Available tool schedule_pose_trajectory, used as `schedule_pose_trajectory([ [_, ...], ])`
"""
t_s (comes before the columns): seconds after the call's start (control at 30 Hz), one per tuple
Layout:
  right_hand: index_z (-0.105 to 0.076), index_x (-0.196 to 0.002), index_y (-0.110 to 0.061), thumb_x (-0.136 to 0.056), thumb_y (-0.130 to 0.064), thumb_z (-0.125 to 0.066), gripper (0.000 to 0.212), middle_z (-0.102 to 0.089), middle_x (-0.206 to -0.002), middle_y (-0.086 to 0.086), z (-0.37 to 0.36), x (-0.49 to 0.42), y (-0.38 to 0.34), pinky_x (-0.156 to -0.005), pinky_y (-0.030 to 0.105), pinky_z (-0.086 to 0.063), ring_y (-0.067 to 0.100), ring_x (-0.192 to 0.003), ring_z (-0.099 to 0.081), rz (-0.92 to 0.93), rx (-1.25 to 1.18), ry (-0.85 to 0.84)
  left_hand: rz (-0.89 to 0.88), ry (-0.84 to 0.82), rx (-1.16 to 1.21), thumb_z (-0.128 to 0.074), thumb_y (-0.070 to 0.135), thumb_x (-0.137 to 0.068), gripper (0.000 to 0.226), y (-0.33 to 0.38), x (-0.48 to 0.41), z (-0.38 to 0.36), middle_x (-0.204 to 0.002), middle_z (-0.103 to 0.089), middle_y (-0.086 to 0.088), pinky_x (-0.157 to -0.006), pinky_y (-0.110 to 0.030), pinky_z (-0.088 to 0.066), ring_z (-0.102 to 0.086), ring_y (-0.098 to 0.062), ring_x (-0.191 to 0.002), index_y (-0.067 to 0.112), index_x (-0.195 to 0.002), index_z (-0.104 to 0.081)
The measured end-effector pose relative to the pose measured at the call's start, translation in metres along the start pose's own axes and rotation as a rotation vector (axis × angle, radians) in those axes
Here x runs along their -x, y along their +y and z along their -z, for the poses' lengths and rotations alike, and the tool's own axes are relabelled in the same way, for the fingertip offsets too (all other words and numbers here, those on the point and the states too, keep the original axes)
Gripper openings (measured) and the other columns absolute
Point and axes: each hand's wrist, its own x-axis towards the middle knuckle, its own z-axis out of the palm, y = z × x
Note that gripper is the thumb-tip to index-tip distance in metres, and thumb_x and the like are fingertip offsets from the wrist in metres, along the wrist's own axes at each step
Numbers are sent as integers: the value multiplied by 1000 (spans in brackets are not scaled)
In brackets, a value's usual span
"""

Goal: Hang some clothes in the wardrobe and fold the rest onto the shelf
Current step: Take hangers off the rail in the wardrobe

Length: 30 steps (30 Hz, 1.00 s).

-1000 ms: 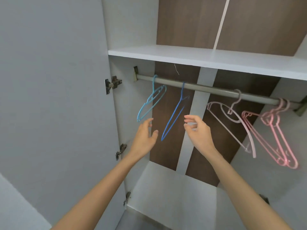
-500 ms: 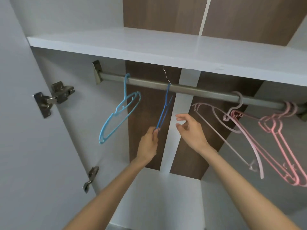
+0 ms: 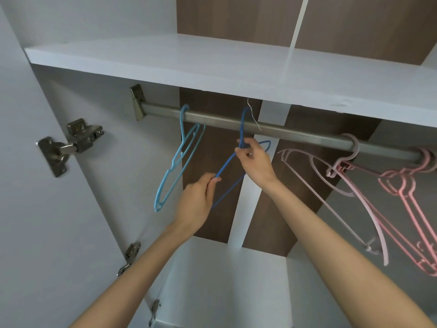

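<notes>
Hangers on rail [image 3: 295, 133]: approx. 5 total. 1 light blue hanger [image 3: 175, 162], 1 dark blue hanger [image 3: 225, 166], 1 mauve hanger [image 3: 354, 147], pink hangers [image 3: 426, 158] at far right, prob. 2 (overlapping, exact no. hard to tell). 1 metal rail, 1 rail bracket [image 3: 137, 102] in view. 1 white shelf [image 3: 165, 65]. 3 door hinges: top hinge [image 3: 68, 145], mid hinge [image 3: 130, 256], bottom hinge [image 3: 154, 310]. 2 hands: left hand [image 3: 196, 202], right hand [image 3: 255, 162]. 1 loose thread [image 3: 254, 114].

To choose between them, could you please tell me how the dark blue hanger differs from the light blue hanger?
The dark blue hanger is thin; the light blue hanger looks broader. The left hand and right hand grip the dark blue one; the light blue one hangs untouched, further left. Both hook over the rail.
</notes>
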Motion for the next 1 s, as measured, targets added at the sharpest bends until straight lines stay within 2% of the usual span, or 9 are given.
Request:
schedule_pose_trajectory([
  [0.07, -54, -122, -16, -98, -26, -53, 26, -63, -95, -5, 3, 2, -5, -74, 21, -44, 11, -91, -59, 25, -24, 11, -17, 6, 6, -44, 26, -100, 26, 5, 4, 6, -56, -49, 18, -45, -17, -30, -46, -6, -42, 14, -112, -64],
  [0.2, -56, -110, -17, -97, -22, -54, 15, -67, -89, -2, 6, 16, -9, -72, 17, -46, 14, -92, -63, 60, -43, -2, -17, -12, 23, -42, 29, -100, 27, 11, 23, 12, -69, -64, -2, -55, -41, -46, -57, -19, -54, 16, -112, -62],
  [0.4, -57, -100, -21, -97, -25, -52, 7, -68, -81, -8, 10, 61, -12, -67, 21, -47, 10, -87, -66, 125, 60, -62, 46, 9, 48, -46, 26, -99, 21, 16, 70, 31, -53, -51, 8, -48, -20, -32, -47, -12, -46, 19, -103, -65],
  [0.5, -56, -93, -25, -97, -30, -51, 8, -70, -78, -8, 13, 93, -13, -70, 32, -52, 7, -82, -66, 160, 158, -100, 72, -12, 23, -46, 28, -99, 19, 19, 105, 44, -55, -52, 1, -49, -21, -30, -44, -12, -49, 23, -97, -65],
  [0.6, -58, -91, -22, -96, -31, -52, 11, -68, -73, -2, 15, 134, -16, -73, 38, -54, 10, -80, -67, 171, 197, -157, 114, -24, 31, -47, 27, -99, 20, 27, 146, 59, -50, -42, 4, -49, -18, -31, -42, -9, -49, 22, -90, -64],
  [0.7, -61, -91, -15, -97, -33, -51, 21, -66, -74, 8, 13, 183, -20, -74, 44, -54, 21, -77, -66, 192, 231, -224, 163, -47, 33, -48, 30, -98, 20, 33, 195, 74, -61, -56, 0, -56, -25, -37, -47, -11, -54, 28, -86, -63],
  [0.77, -63, -89, -11, -97, -35, -50, 28, -66, -74, 9, 10, 216, -20, -76, 46, -53, 24, -77, -65, 207, 259, -266, 205, -64, 50, -48, 31, -98, 19, 36, 232, 83, -64, -58, 2, -61, -33, -41, -48, -12, -56, 29, -88, -64],
  [0.93, -63, -88, -9, -95, -38, -48, 33, -66, -74, 7, -8, 301, -17, -81, 45, -50, 26, -77, -63, 183, 246, -393, 308, -151, 35, -48, 30, -98, 20, 42, 322, 111, -61, -50, -5, -59, -32, -37, -41, -13, -57, 25, -95, -67],
  [1.0, -65, -88, -13, -94, -35, -50, 27, -68, -74, 5, -19, 338, -17, -79, 40, -50, 22, -76, -64, 141, 210, -463, 362, -191, 79, -49, 26, -98, 20, 42, 357, 124, -63, -52, 4, -63, -31, -41, -45, -16, -60, 24, -93, -68],
])
